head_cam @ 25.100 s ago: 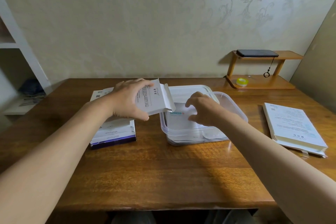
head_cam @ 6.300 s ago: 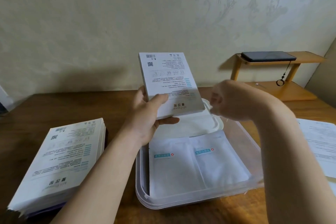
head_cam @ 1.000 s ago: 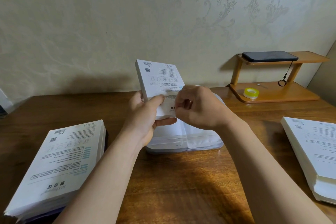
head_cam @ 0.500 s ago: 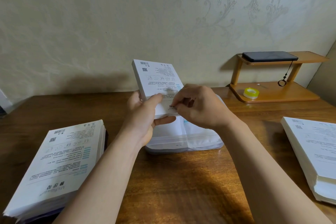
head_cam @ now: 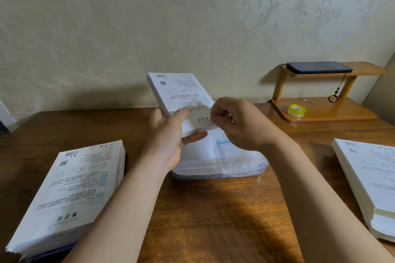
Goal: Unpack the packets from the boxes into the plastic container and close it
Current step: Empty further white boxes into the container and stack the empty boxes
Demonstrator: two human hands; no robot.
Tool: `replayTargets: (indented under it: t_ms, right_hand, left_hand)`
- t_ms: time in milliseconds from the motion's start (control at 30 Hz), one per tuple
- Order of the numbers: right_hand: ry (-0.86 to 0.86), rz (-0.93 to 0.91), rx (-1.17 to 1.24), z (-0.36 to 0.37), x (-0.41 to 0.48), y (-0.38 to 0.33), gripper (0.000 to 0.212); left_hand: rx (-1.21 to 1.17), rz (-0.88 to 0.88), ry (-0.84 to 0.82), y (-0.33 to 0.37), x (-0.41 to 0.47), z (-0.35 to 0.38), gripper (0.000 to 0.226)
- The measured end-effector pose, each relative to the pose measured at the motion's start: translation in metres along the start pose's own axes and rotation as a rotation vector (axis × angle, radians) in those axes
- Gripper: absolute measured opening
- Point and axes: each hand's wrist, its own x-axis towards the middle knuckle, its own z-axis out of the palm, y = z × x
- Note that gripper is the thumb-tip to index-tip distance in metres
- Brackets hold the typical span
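My left hand (head_cam: 168, 134) grips a flat white printed box (head_cam: 181, 96), holding it tilted above the clear plastic container (head_cam: 241, 171). My right hand (head_cam: 239, 124) pinches the near right corner of that box, at its end flap, with thumb and fingertips. White packets (head_cam: 205, 151) with small blue labels fill the container in two side-by-side stacks. The far half of the container is hidden behind my hands and the box.
A stack of white boxes (head_cam: 74, 188) lies at the left on the wooden table (head_cam: 213, 215). Another pile of white boxes (head_cam: 372, 179) sits at the right edge. A small wooden shelf (head_cam: 320, 111) at the back right carries a phone (head_cam: 318, 67) and a yellow tape roll (head_cam: 296, 110).
The box has tipped a little further back and left in my left hand. My right hand's fingers have shifted to pinch the box's near corner.
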Motion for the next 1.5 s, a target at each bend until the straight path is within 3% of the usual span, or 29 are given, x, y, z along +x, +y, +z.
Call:
replayTargets:
  t_ms: [167,367,500,633,833,967,1200,1267,1400,1433,1500]
  right_hand:
    - [-0.093,0.044,0.094,-0.013,-0.003,-0.005,0.014]
    - [-0.040,0.099,0.215,-0.012,-0.003,-0.010,0.006]
    - [0.256,0.397,0.634,-0.013,0.002,-0.023,0.031]
    - [0.147,0.621,0.838,0.000,0.006,-0.029,0.038]
    - [0.215,0.513,1.199,0.010,0.011,-0.020,0.014]
    - [0.174,0.396,1.248,0.007,0.010,-0.014,0.021]
    - [0.054,0.254,1.179,-0.003,0.007,-0.001,0.039]
    - [0.075,0.222,0.945,-0.006,0.003,0.001,0.034]
    - [0.226,0.146,0.177,-0.007,0.002,0.002,0.027]
    - [0.262,0.140,0.111,-0.006,0.003,0.001,0.031]
    - [0.341,0.140,0.214,-0.005,0.005,0.001,0.037]
  left_hand:
    - [-0.153,-0.018,0.040,0.006,-0.001,-0.001,0.029]
    - [-0.206,-0.031,0.068,0.009,-0.003,0.001,0.019]
    - [-0.217,-0.007,0.053,0.010,-0.005,0.002,0.020]
    - [-0.211,0.013,-0.022,0.011,-0.008,0.001,0.029]
    - [-0.186,0.008,-0.114,0.012,-0.012,0.003,0.035]
    - [-0.233,0.013,-0.117,0.016,-0.012,0.005,0.029]
    - [-0.251,-0.188,-0.115,0.023,-0.013,0.003,0.035]
    - [-0.255,-0.253,-0.114,0.024,-0.013,0.003,0.042]
    - [-0.318,-0.333,-0.106,0.023,-0.012,0.002,0.042]
    - [-0.361,-0.340,-0.121,0.023,-0.011,0.002,0.043]
    - [-0.429,-0.355,-0.140,0.023,-0.010,0.002,0.043]
